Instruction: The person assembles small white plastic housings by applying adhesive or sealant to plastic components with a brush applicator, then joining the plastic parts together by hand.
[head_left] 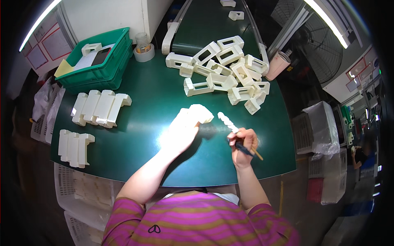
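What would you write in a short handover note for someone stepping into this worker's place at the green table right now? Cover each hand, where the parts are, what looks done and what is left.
Left hand: holds one cream plastic part just above the green table.
Right hand: grips a slim stick-handled tool; a white twisted strip sticks up from the fingers.
Done, it seems: two neat rows of parts on the left, the upper row and the lower row.
Left: a loose pile of parts at the end of the conveyor belt, with more on the belt.
The green crate sits at the far left.
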A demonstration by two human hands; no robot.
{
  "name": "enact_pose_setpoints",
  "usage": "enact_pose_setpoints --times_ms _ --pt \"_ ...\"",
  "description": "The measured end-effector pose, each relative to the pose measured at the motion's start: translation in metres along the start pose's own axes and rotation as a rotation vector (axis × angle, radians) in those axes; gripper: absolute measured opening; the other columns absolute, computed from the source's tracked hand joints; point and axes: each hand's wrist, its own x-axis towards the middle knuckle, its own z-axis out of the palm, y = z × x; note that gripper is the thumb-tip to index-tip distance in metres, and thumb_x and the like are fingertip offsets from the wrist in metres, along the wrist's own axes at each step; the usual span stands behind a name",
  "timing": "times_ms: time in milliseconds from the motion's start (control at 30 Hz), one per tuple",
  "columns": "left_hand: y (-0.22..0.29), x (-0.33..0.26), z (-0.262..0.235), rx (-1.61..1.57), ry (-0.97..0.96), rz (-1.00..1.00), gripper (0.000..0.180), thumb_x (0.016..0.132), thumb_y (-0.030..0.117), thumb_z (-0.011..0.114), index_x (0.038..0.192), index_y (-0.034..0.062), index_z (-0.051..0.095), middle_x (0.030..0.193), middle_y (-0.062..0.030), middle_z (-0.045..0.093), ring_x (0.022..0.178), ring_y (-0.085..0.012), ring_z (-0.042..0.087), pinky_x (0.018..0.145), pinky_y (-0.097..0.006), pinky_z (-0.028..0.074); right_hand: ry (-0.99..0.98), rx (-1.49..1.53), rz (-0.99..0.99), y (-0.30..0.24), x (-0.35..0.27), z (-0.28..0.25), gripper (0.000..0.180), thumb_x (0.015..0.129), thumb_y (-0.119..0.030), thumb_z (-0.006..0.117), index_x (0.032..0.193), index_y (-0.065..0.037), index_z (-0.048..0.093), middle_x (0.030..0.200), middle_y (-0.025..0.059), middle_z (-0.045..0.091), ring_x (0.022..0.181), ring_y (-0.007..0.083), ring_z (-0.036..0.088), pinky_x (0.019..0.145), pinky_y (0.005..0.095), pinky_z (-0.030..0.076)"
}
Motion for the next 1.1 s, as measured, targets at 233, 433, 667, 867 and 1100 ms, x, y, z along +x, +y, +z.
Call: enact_pose_setpoints --times_ms 233,433,667,867,1100 --pt "-0.008 -0.008 0.011 0.068 -0.126 -0.120 0.031 0.078 0.020 0.052 0.108 0.0128 0.049 0.103 -0.0081 0.055 0.084 -0.0273 0.059 0.073 -0.034 0.048 -0.082 -0.435 0.091 -0.006 -0.001 -0.002 0.024 0.093 -0.020 0.045 0.082 -0.002 0.055 0.079 0.0153 0.064 0.058 0.0081 0.051 0.051 0.0172 0.038" --pt "-0.025 -0.005 0.013 -0.546 -0.198 -0.204 0.038 0.080 0.018 0.053 0.115 0.0072 0.041 0.106 -0.0118 0.053 0.083 -0.0247 0.060 0.075 -0.034 0.049 0.207 0.068 0.242 -0.007 0.008 -0.010 0.032 0.095 -0.029 0.038 0.079 -0.004 0.051 0.071 0.0176 0.062 0.051 0.0117 0.050 0.043 0.0189 0.034" --pt "-0.021 0.002 0.009 -1.133 -0.342 -0.340 0.055 0.090 0.046 0.041 0.124 0.0030 0.038 0.110 -0.0150 0.054 0.090 -0.0210 0.058 0.080 -0.036 0.051 0.211 0.243 0.358 0.001 0.010 -0.019 0.035 0.095 -0.031 0.038 0.079 -0.003 0.052 0.068 0.0177 0.059 0.050 0.0143 0.048 0.042 0.0212 0.034" --pt "-0.025 0.008 0.009 -1.374 -0.352 -0.445 0.055 0.093 0.046 0.031 0.125 0.0017 0.037 0.114 -0.0146 0.052 0.097 -0.0213 0.056 0.083 -0.037 0.050 0.245 0.475 0.482 0.004 0.016 -0.028 0.033 0.095 -0.029 0.039 0.080 -0.004 0.054 0.063 0.0155 0.055 0.049 0.0150 0.045 0.041 0.0224 0.033" --pt "-0.019 0.008 0.006 -1.491 -0.354 -0.404 0.057 0.094 0.047 0.026 0.129 0.0031 0.034 0.118 -0.0163 0.050 0.101 -0.0261 0.055 0.084 -0.040 0.049 0.266 0.410 0.543 0.004 0.016 -0.023 0.031 0.093 -0.029 0.043 0.076 -0.007 0.055 0.059 0.0105 0.050 0.046 0.0130 0.039 0.038 0.0218 0.027"
